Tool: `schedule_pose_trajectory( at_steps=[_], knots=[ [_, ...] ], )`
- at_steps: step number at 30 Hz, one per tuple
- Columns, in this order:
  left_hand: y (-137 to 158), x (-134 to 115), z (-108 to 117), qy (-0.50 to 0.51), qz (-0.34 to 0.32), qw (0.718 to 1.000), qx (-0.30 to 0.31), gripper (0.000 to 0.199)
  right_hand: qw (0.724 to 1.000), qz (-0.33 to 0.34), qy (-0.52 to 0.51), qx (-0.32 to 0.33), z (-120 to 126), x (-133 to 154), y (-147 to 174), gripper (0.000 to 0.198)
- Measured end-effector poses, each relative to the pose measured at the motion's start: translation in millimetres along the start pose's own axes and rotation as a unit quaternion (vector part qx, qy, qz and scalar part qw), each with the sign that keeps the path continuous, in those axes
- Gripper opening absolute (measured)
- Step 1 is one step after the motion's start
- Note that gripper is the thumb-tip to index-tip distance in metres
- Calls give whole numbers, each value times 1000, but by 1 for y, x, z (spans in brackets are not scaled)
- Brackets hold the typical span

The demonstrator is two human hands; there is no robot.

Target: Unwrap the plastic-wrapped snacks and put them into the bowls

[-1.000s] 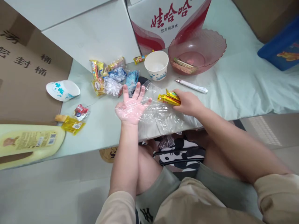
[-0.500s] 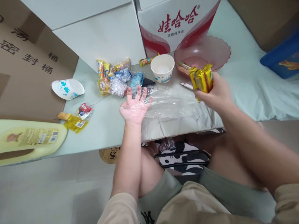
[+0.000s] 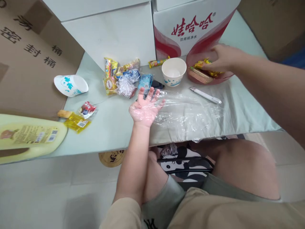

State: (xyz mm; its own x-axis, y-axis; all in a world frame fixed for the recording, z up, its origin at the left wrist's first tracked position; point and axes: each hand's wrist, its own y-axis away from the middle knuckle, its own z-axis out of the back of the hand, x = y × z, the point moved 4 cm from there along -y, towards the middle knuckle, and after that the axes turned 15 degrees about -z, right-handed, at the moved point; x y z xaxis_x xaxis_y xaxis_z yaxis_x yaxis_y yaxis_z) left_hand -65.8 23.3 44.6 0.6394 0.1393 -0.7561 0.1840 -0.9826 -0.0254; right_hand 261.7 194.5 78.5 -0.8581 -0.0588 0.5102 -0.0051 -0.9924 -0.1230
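My left hand rests palm up at the table's front, fingers spread. A sheet of clear plastic film lies across its palm and stretches to the right. Inside the pink scalloped bowl, my right hand reaches down from the right. Its thumb and index finger are apart against yellow snack packets; the other fingertips are hidden. Beside these packets is a tan wafer-like snack. A white utility knife lies in front of the bowl.
An upright paper cup stands left of the bowl, with a yellow stick snack behind it. Wrapped snacks are heaped before white boxes. A tipped cup, torn wrappers and a pale yellow jug sit left.
My right hand has moved back and right, bringing the yellow packets down into the pink bowl. The utility knife is now fully in sight. My left hand keeps its pose under the film.
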Motion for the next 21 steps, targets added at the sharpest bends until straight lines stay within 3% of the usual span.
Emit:
schedule_pose_trajectory(
  at_steps=[1,3,6,9,14,18,21],
  knots=[
    [0,0,1,-2,-1,1000,-1,44,995,-70,71,-25,3,9,21,37],
    [0,1,1,-4,-3,1000,-1,43,991,-81,99,-45,9,37,73,26],
    [1,4,-1,-8,-3,1000,7,39,1000,26,5,3,0,72,154,34],
    [4,8,-3,-21,10,1000,12,36,989,105,-28,104,-31,78,211,52],
    [9,10,5,-43,27,999,5,39,961,156,86,211,-78,55,247,74],
    [6,9,17,-50,30,998,-25,42,965,160,84,189,-72,49,253,72],
    [1,10,23,-50,11,994,-92,44,957,222,21,185,-67,59,264,81]
  ],
)
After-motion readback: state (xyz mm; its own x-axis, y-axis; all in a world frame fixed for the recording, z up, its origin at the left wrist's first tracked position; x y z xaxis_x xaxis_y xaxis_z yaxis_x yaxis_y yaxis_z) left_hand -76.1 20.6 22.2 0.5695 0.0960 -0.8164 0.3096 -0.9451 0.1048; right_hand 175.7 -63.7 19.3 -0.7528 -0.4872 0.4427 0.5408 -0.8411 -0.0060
